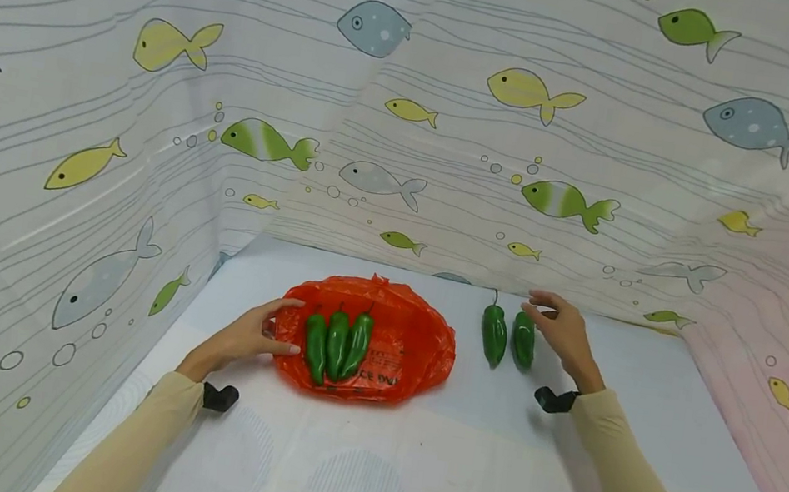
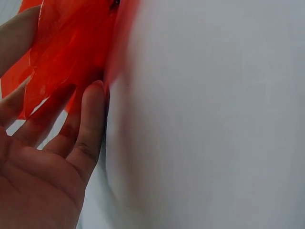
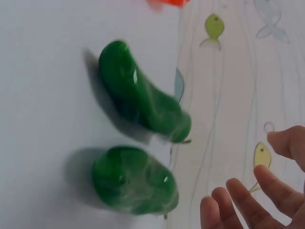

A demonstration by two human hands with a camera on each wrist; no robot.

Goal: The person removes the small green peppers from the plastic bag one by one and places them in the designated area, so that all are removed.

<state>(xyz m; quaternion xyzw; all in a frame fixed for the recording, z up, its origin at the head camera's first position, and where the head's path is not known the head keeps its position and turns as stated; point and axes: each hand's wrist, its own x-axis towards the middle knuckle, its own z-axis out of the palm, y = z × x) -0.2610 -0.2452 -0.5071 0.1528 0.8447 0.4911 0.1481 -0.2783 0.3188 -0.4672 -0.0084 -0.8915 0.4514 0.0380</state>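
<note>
A red plastic bag [image 1: 425,351] lies spread with its rim up on the table, and three green chili peppers [image 1: 337,345] sit side by side in its left part. My left hand [image 1: 245,338] is at the bag's left rim, thumb and fingers apart. In the left wrist view its fairly straight fingers [image 2: 90,114] touch the red plastic. To the right of the bag, two more green peppers lie on the table: a longer one [image 1: 494,336] and a shorter one [image 1: 523,341]. My right hand [image 1: 564,333] hovers beside the shorter pepper [image 3: 136,181], fingers spread, holding nothing.
A white table [image 1: 364,460] with pale circle prints lies beneath everything. Fish-patterned sheets [image 1: 454,145] rise as walls behind and along both sides. The back wall stands just beyond the peppers.
</note>
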